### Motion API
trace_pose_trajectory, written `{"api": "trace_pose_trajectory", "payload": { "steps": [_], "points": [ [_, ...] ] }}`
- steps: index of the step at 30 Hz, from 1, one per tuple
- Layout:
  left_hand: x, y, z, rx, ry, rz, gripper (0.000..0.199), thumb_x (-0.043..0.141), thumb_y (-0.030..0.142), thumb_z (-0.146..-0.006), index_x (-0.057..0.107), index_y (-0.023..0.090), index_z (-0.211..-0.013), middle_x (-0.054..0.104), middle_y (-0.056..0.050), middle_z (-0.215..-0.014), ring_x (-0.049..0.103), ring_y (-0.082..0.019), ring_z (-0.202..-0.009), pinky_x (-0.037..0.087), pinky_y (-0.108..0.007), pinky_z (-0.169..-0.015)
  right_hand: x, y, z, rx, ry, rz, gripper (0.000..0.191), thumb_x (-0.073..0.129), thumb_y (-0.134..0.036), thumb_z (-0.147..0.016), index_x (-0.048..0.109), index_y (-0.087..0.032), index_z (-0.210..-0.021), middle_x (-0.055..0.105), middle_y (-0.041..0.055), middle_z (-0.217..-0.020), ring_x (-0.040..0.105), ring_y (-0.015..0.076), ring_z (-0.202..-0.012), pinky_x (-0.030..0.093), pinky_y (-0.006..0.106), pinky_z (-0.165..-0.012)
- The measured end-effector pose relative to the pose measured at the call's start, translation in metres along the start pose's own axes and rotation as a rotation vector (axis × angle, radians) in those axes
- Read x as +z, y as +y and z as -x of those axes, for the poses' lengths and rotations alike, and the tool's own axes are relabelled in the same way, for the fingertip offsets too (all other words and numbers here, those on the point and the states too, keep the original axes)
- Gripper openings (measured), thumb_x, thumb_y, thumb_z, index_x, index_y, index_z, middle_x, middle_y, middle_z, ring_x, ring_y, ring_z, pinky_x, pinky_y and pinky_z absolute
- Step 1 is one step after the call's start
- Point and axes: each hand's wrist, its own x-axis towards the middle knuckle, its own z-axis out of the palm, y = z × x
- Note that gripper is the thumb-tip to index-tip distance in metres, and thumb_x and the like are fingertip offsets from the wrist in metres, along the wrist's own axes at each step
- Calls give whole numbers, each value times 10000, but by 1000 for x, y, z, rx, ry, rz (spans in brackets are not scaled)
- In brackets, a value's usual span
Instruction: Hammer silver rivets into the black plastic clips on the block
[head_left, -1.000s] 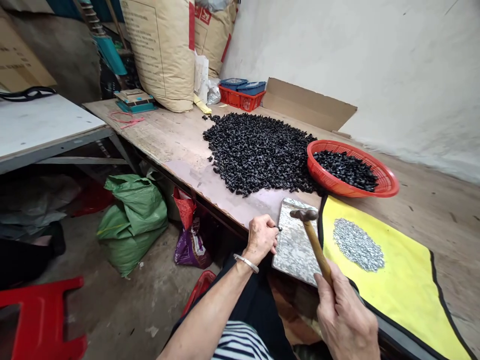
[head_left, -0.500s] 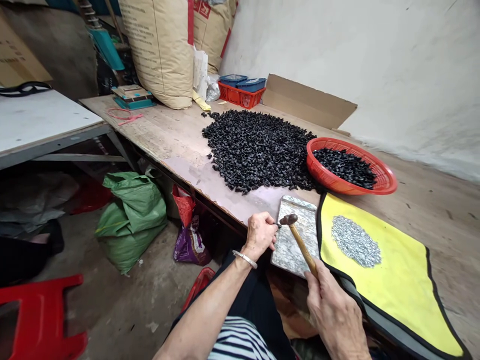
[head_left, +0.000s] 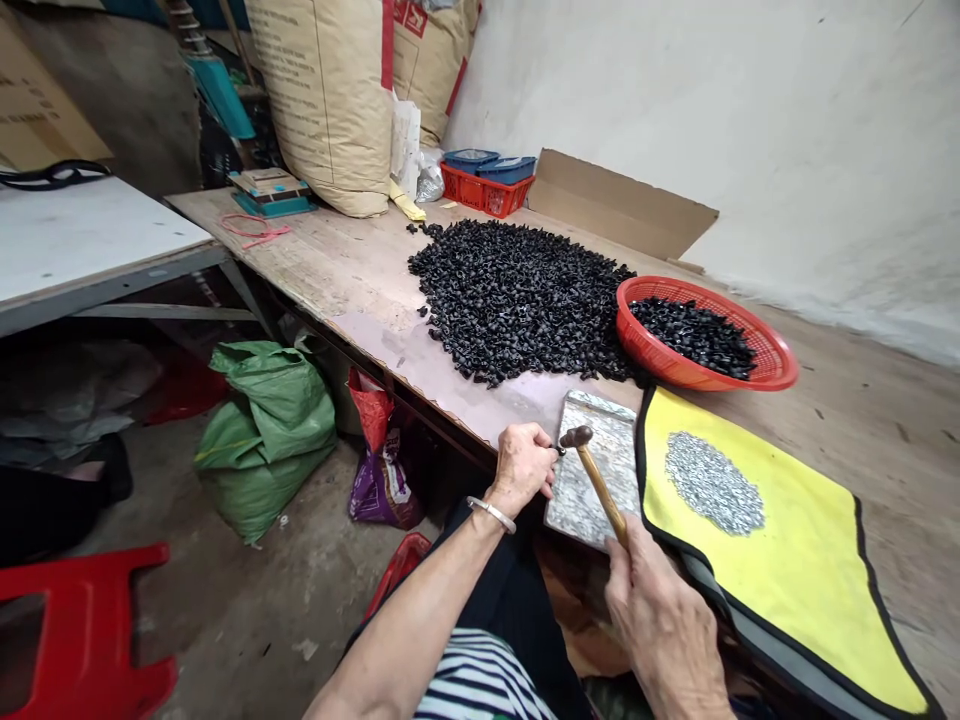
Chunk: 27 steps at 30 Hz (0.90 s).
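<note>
My left hand (head_left: 525,462) pinches a small black piece (head_left: 559,450) at the left edge of a worn metal plate (head_left: 600,490). In my right hand (head_left: 660,600) is the wooden handle of a small hammer (head_left: 596,478), its head just right of the black piece. Behind the plate spreads a large heap of black pieces (head_left: 525,300). A red basket (head_left: 776,345) to the right of the heap holds more of them. Small silvery parts (head_left: 714,483) lie on a yellow cloth (head_left: 806,560) with black edging, right of the plate.
Large paper sacks (head_left: 326,100) stand at the back of the wooden table (head_left: 300,255), near a red crate (head_left: 487,192) with blue boxes. A cardboard strip (head_left: 622,205) leans there. Left and below are a green sack (head_left: 266,440), a purple bag (head_left: 382,485) and a red stool (head_left: 82,640).
My right hand has shifted slightly left, and the hammer head is slightly closer to the black piece. My left hand keeps its pinch. The whole view has shifted a little.
</note>
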Motion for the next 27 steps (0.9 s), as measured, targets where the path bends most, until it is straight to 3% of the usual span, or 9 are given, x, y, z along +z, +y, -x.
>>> {"api": "trace_pose_trajectory", "payload": {
  "steps": [4,9,11,15,17,22,24,27],
  "points": [
    [-1,0,1,0,-8,8,166,481,11,-608,433,162,-557,389,88,-316,405,-64,-252,337,-140,-267,-7,9,-5,63,-2,-67,335,438,-262,-868,625,-87,-1083,704,81,-692,584,157,-399,415,255,-383],
    [0,-2,-1,2,-10,17,156,491,12,-601,446,158,-568,393,89,-323,411,-61,-262,347,-136,-272,-15,11,-2,39,112,-128,355,456,-225,-861,544,-73,-1169,687,137,-981,668,196,-663,487,264,-557],
    [0,-2,-1,7,-10,21,158,486,11,-606,444,159,-568,401,88,-330,412,-63,-263,348,-141,-270,-10,6,1,-3,106,-67,346,458,-212,-857,550,-73,-1161,692,128,-967,657,177,-611,474,253,-524],
    [-1,-2,-1,18,-2,22,172,483,5,-611,436,159,-551,414,79,-334,415,-69,-261,341,-148,-265,-2,0,4,-20,45,33,303,449,-232,-859,622,-99,-1069,710,69,-738,533,123,-347,370,249,-356],
    [-1,-2,-1,16,-3,23,173,486,4,-614,440,157,-548,408,79,-323,410,-71,-254,343,-152,-266,-8,3,2,12,35,-33,313,439,-244,-865,620,-98,-1076,704,68,-724,542,134,-359,374,254,-357],
    [-1,-4,-2,9,-6,29,172,475,-5,-610,448,159,-565,402,85,-313,408,-74,-250,355,-158,-263,-36,10,-7,103,147,-167,376,478,-255,-861,529,-99,-1200,696,117,-933,666,198,-644,492,265,-553],
    [0,-4,-2,11,-5,31,174,469,-7,-605,446,160,-562,406,83,-313,407,-78,-247,354,-163,-254,-36,8,-6,126,157,-88,426,489,-238,-855,483,-92,-1255,697,128,-925,666,204,-638,495,269,-545],
    [-1,-4,-2,15,-3,32,180,460,-8,-606,439,163,-553,405,81,-310,404,-86,-241,348,-173,-239,-19,2,1,22,101,-11,377,476,-191,-849,533,-66,-1200,705,123,-850,626,185,-488,454,269,-421]
  ]
}}
